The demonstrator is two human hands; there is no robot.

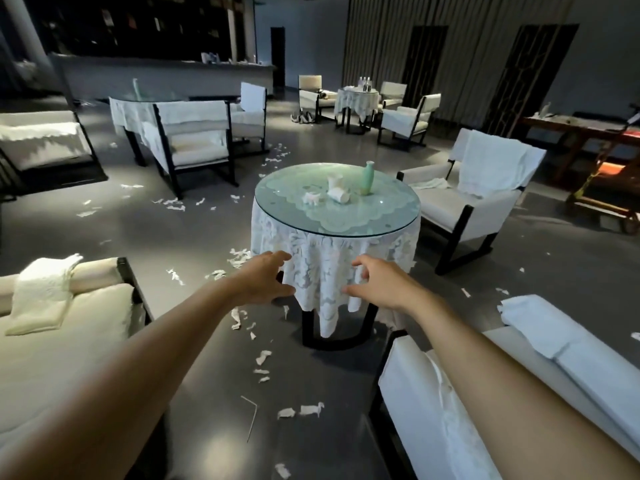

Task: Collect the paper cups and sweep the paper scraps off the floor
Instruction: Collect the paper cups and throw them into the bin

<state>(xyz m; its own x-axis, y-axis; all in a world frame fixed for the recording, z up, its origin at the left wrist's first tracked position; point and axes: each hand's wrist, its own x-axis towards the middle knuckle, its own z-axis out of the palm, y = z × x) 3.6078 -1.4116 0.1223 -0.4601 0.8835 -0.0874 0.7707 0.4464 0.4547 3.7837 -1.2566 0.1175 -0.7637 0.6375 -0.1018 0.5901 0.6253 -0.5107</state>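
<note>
Left grip (pixel 266 278) and right grip (pixel 377 285) hover open, empty, short of the worktop (pixel 381 216); paper cups (pixel 337 190) stand beside a vase (pixel 367 176), and paper scraps (pixel 261 358) litter the floor (pixel 329 393).

Beyond our fingers (pixel 277 255), the glass-topped table (pixel 381 211) bears paper cups (pixel 338 195) and a green vase (pixel 367 177). Paper scraps (pixel 301 410) litter the floor (pixel 207 358) below them.

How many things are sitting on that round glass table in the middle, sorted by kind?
Paper cups: 3
Green vase: 1
Total: 4
</note>
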